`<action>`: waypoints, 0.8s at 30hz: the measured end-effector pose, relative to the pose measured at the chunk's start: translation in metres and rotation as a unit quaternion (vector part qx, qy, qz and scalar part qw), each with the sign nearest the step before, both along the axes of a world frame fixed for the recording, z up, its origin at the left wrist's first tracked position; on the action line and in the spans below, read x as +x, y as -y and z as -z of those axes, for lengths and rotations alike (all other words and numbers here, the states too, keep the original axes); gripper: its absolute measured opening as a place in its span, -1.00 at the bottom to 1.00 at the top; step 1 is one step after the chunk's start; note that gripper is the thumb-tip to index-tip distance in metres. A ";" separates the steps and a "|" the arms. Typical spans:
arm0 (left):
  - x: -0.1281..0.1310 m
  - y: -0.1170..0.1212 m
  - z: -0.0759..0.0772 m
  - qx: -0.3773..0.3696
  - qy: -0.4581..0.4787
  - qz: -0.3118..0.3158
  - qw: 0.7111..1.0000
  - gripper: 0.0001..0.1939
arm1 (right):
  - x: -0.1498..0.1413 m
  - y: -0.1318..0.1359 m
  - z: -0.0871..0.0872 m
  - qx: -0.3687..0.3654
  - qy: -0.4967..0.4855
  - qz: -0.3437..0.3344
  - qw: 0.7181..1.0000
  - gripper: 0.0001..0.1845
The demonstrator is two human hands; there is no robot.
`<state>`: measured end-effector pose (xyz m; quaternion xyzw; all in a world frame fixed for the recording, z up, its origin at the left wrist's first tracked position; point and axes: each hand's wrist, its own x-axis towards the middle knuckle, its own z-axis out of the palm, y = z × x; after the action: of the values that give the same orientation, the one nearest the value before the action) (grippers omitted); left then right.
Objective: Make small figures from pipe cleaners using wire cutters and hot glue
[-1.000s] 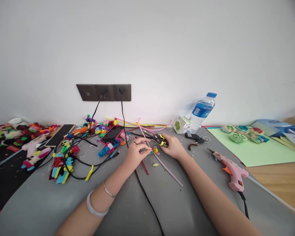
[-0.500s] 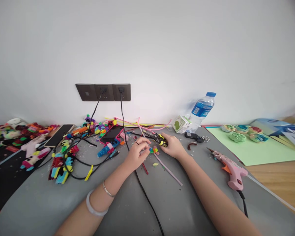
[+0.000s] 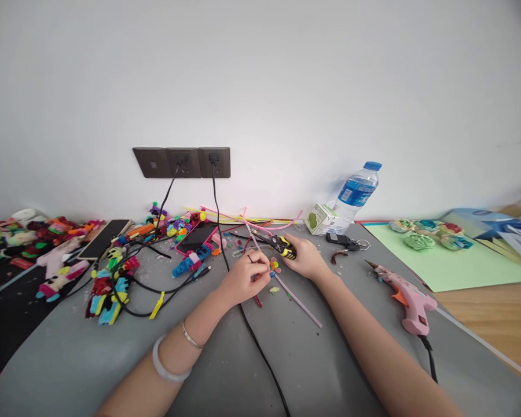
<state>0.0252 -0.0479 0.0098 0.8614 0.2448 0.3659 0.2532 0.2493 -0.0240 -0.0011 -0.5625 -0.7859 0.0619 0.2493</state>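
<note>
My right hand (image 3: 306, 258) is closed around black-and-yellow pliers (image 3: 283, 247), whose jaws point to the far left. Its forearm reaches in from the lower right. My left hand (image 3: 248, 277) is low over the table, thumb and fingertips pinched together beside a cluster of small coloured pieces (image 3: 275, 264), orange, green and blue. What sits between those fingertips is too small to make out. A long pale pink pipe cleaner (image 3: 298, 302) runs diagonally past the left fingertips. Part of a red one (image 3: 257, 301) shows below the left hand.
A pink glue gun (image 3: 410, 304) lies at right, near green paper (image 3: 443, 272) with fabric-like flowers. A water bottle (image 3: 356, 194), carton (image 3: 319, 220) and keys (image 3: 345, 241) stand or lie behind. Black cables (image 3: 260, 347) cross the table. Fuzzy figures (image 3: 108, 289) and phones (image 3: 104, 239) lie left.
My left hand has moved down and slightly right, and its fingertips have come together by the coloured pieces. My right hand with the pliers has hardly moved.
</note>
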 end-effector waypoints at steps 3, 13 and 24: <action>0.000 0.001 -0.001 -0.010 0.009 0.007 1.000 -0.73 | 0.000 0.000 0.000 -0.004 0.001 -0.001 1.000 -0.86; 0.000 0.000 0.003 -0.041 0.018 0.013 0.999 -0.87 | -0.001 0.001 -0.001 -0.001 -0.012 -0.009 1.000 -0.87; -0.003 -0.018 0.003 -0.388 0.325 -0.100 0.856 -0.66 | -0.005 0.009 -0.006 0.030 -0.079 -0.052 0.995 -0.81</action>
<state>0.0227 -0.0298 0.0072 0.4958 0.3559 0.5237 0.5944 0.2447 -0.0330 0.0049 -0.5068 -0.7934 0.0953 0.3234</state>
